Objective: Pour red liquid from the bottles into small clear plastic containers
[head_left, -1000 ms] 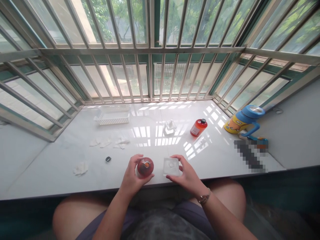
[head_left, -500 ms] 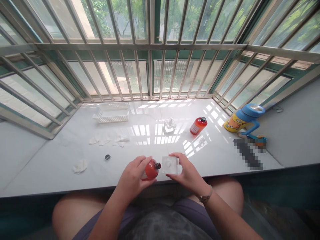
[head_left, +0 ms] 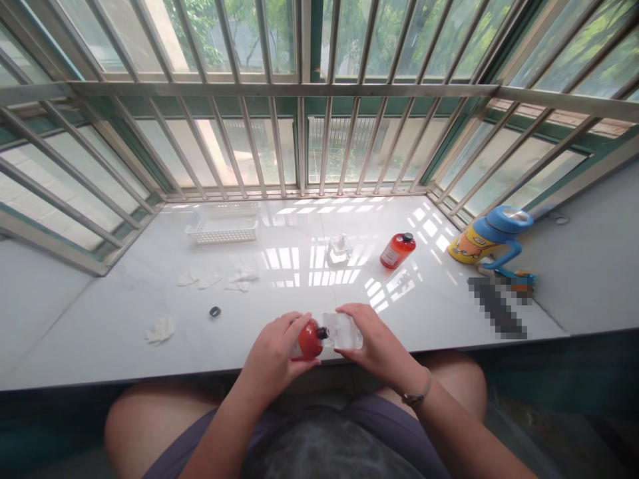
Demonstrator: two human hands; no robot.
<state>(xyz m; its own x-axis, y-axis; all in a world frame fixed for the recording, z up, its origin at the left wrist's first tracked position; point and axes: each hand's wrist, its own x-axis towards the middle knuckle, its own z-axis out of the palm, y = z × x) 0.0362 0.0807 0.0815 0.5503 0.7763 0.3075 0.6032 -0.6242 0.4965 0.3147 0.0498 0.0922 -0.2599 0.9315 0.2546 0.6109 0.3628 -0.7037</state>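
At the near edge of the white windowsill (head_left: 100, 352), the left hand (head_left: 275, 354) is curled around a red bottle (head_left: 308, 340), thumb over the top and fingers beneath. The bottle lies tipped on its side, its dark neck pointing right against a clear glass container (head_left: 345, 330). The right hand (head_left: 378, 344) grips that container from the right side, fingers wrapped over it. A black cap (head_left: 215, 311) lies well to the left, near crumpled tissues (head_left: 160, 329). Farther back stand a second red bottle (head_left: 397, 251), a small glass bottle (head_left: 339, 247) and a white basket (head_left: 222, 230).
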